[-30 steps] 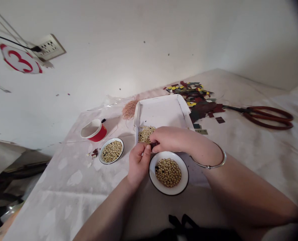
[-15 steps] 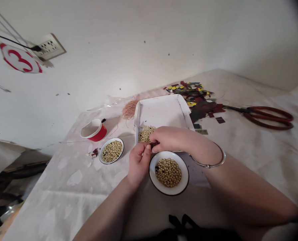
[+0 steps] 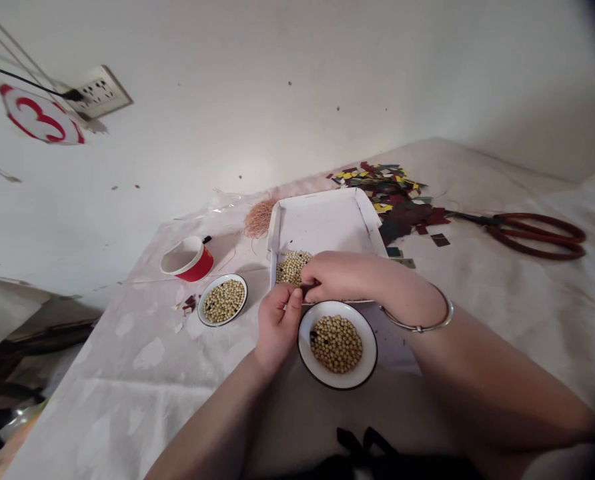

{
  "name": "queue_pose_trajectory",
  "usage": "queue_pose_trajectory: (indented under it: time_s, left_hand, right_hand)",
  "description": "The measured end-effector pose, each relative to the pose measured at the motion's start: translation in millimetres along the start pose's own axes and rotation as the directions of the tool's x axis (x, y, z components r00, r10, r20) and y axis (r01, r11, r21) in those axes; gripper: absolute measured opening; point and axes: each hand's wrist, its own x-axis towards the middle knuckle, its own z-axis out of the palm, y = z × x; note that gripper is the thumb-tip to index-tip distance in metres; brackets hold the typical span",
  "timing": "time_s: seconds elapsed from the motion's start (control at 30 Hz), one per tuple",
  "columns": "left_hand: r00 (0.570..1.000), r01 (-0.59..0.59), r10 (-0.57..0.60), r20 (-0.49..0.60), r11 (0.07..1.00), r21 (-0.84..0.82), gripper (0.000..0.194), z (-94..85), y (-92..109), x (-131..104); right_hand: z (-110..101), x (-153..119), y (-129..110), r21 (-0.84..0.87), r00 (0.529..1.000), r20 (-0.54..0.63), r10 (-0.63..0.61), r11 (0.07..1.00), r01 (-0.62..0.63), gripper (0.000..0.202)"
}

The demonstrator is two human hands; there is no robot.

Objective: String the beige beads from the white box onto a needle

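White plaster wall is seen behind a table covered with a pale patterned cloth; a wall socket and a round sign bearing a red 3 are fixed at upper left. Near the middle of the table a shallow white cardboard tray is placed, with a heap of pale beans in its near left corner. The left hand and the right hand are brought together at the tray's near edge, fingertips meeting, and a small dark item is pinched between them; what it is cannot be told. A metal bangle is worn on the right wrist. Just below the hands a white dish with a dark rim is set, filled with beans. A smaller dish of beans stands to the left, well apart from the hands, and a red paper cup lies beyond it. A tangle of tan fibre rests beside the tray's far left corner. Coloured paper scraps are scattered to the right of the tray, and red-handled scissors lie farther right.
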Motion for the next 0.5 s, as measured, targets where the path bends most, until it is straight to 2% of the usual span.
queue_pose_trajectory:
  time_s: [0.17,0.37,0.5]
  left_hand:
    - [1.000,-0.010,0.011,-0.028,1.000,0.028,0.031,-0.1,-0.4,-0.5]
    - [0.999,0.010,-0.010,-0.033,1.000,-0.009,0.028,0.3,-1.1,-1.7]
    - [0.999,0.015,-0.015,-0.044,1.000,-0.004,0.029,0.5,-0.7,-1.4]
  right_hand:
    - [-3.8,-4.6,8.4,0.031,0.999,0.006,0.049,0.998,-0.049,0.017]
    - [-16.2,-15.8,-3.5,-0.015,0.990,-0.011,0.141,0.990,-0.141,0.015]
    - [-19.1,-24.5,-14.8,-0.010,0.990,-0.012,0.140,0.990,-0.140,0.016]
